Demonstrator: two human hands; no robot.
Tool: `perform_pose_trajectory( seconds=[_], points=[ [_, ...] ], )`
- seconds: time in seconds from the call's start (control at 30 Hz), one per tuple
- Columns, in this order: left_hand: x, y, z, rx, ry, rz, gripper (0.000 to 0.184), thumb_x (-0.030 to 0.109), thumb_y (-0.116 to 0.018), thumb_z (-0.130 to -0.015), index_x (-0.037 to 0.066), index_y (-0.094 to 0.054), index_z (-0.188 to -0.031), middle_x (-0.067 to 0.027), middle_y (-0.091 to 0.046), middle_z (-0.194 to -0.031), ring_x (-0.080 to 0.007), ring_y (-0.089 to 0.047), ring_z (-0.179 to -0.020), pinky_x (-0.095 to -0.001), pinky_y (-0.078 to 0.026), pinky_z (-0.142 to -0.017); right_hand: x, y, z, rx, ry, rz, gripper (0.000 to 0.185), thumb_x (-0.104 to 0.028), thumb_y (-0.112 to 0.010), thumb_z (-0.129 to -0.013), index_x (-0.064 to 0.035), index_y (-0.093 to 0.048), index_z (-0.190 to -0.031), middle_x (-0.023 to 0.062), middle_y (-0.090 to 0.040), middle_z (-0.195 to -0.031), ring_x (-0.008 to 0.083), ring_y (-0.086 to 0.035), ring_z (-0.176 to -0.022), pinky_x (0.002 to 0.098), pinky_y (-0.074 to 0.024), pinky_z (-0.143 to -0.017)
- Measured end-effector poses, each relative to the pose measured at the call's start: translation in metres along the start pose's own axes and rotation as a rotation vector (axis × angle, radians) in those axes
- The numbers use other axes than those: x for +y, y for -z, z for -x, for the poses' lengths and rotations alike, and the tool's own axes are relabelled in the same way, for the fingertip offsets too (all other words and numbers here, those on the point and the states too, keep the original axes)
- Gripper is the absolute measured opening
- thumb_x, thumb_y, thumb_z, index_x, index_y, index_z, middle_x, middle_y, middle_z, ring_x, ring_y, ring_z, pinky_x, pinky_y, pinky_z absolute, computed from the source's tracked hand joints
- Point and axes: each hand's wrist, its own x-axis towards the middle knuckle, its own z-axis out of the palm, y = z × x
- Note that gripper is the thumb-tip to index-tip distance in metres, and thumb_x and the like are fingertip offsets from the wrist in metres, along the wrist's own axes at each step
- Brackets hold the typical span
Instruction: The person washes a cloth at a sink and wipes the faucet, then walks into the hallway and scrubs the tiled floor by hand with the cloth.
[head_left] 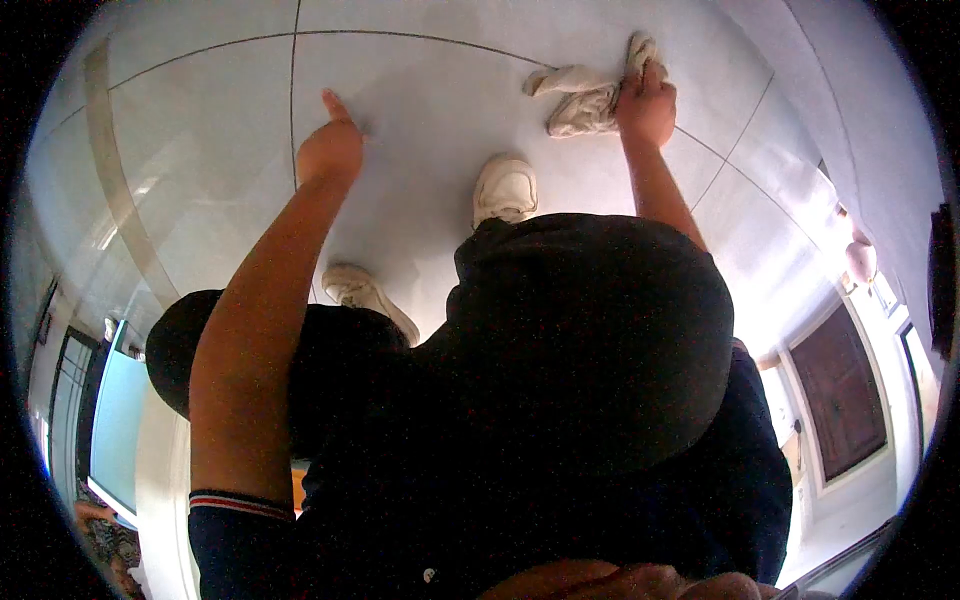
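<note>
My right hand [648, 112] is closed on a crumpled cream cloth [582, 112] at the upper right. Folds of the cloth spread left over the floor, and one end sticks up beyond my fingers. Off to the left, my left hand [332, 150] is over the tiles with its index finger stretched out. Nothing shows in that hand; its other fingers are mostly hidden behind the back of the hand. Whether its fingertip touches the floor, I cannot tell.
Pale floor tiles [410, 85] with dark joints lie below me. My light shoes [506, 190] and dark-clad knees are between my arms. A white surface [850, 100] borders the right. A brown door panel [838, 390] appears lower right, a pale blue panel [115, 430] lower left.
</note>
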Motion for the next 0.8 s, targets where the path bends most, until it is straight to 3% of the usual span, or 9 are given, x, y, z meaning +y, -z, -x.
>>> perform_pose_trajectory(
  seconds=[0.03,0.13,0.2,0.27,0.33,0.47,0.6,0.67,0.8],
  points=[
    [0.000,0.002,0.001,-0.048,0.019,0.018,0.086,0.044,-0.046,-0.099,0.003,0.008,-0.153,-0.0238,-0.066,-0.114,-0.0380,-0.067,-0.099,-0.0490,-0.053,-0.084,-0.005,0.004,-0.008,-0.014,-0.017,-0.006,0.049,-0.045,-0.059,-0.088,-0.0231,-0.061,-0.132,0.0152,-0.063,-0.105,0.0348,-0.065,-0.094,0.0457,-0.0540,-0.078],
    [-0.003,-0.002,0.005,0.067,-0.035,-0.042,0.088,0.036,-0.052,-0.098,-0.005,0.006,-0.151,-0.0215,-0.070,-0.097,-0.0337,-0.070,-0.087,-0.0436,-0.056,-0.072,-0.004,0.000,-0.006,-0.096,-0.009,0.010,0.041,-0.044,-0.055,-0.091,-0.0306,-0.055,-0.130,0.0158,-0.063,-0.111,0.0368,-0.067,-0.091,0.0493,-0.0558,-0.073],
    [0.001,0.002,0.006,0.021,0.012,-0.030,0.088,0.036,-0.051,-0.098,-0.005,0.006,-0.151,-0.0216,-0.070,-0.098,-0.0334,-0.070,-0.087,-0.0439,-0.056,-0.072,-0.005,-0.002,0.010,-0.235,-0.034,0.011,0.043,-0.043,-0.053,-0.092,-0.0315,-0.053,-0.133,0.0153,-0.063,-0.112,0.0362,-0.067,-0.092,0.0497,-0.0556,-0.074],
    [0.003,0.005,0.002,0.027,0.001,-0.022,0.088,0.037,-0.051,-0.098,-0.004,0.006,-0.151,-0.0219,-0.070,-0.098,-0.0332,-0.070,-0.087,-0.0442,-0.056,-0.073,0.011,-0.030,0.039,-0.020,0.171,0.020,0.048,-0.041,-0.054,-0.091,-0.0344,-0.050,-0.138,0.0115,-0.064,-0.114,0.0340,-0.066,-0.098,0.0491,-0.0551,-0.079],
    [-0.003,-0.004,0.003,0.053,-0.055,-0.045,0.088,0.037,-0.050,-0.098,-0.004,0.007,-0.151,-0.0222,-0.070,-0.098,-0.0333,-0.070,-0.086,-0.0445,-0.056,-0.073,0.006,0.002,0.029,-0.131,0.134,0.052,0.044,-0.032,-0.053,-0.089,-0.0229,-0.058,-0.132,0.0200,-0.064,-0.111,0.0376,-0.066,-0.095,0.0502,-0.0545,-0.077],
    [-0.011,-0.013,-0.002,0.049,-0.060,-0.030,0.085,0.034,-0.050,-0.099,-0.004,0.006,-0.151,-0.0223,-0.070,-0.097,-0.0339,-0.070,-0.086,-0.0451,-0.056,-0.073,-0.001,0.018,-0.049,-0.056,-0.010,-0.076,0.034,-0.039,-0.057,-0.089,-0.0194,-0.066,-0.115,0.0170,-0.068,-0.096,0.0368,-0.066,-0.090,0.0504,-0.0538,-0.074],
    [-0.005,-0.015,-0.007,0.061,-0.072,-0.013,0.083,0.031,-0.051,-0.098,-0.003,0.003,-0.152,-0.0218,-0.070,-0.096,-0.0350,-0.069,-0.086,-0.0453,-0.056,-0.074,-0.003,0.007,-0.040,-0.072,-0.008,-0.016,0.039,-0.047,-0.054,-0.091,-0.0120,-0.067,-0.101,0.0161,-0.069,-0.091,0.0368,-0.067,-0.086,0.0519,-0.0526,-0.072],
    [-0.007,-0.022,-0.017,0.112,-0.097,-0.007,0.083,0.031,-0.051,-0.098,-0.002,0.002,-0.152,-0.0213,-0.070,-0.096,-0.0353,-0.069,-0.085,-0.0453,-0.055,-0.074,0.004,-0.034,-0.012,0.147,0.088,-0.126,0.046,-0.048,-0.055,-0.092,-0.0110,-0.064,-0.118,0.0146,-0.066,-0.115,0.0345,-0.066,-0.100,0.0475,-0.0540,-0.081],
    [-0.010,-0.017,-0.003,0.102,-0.077,0.005,0.083,0.031,-0.052,-0.098,-0.001,0.001,-0.153,-0.0200,-0.070,-0.097,-0.0349,-0.069,-0.085,-0.0450,-0.055,-0.073,-0.009,-0.026,0.009,0.091,0.194,-0.035,0.054,-0.050,-0.055,-0.092,-0.0122,-0.059,-0.131,0.0151,-0.064,-0.120,0.0328,-0.066,-0.103,0.0435,-0.0553,-0.083]
  ],
)
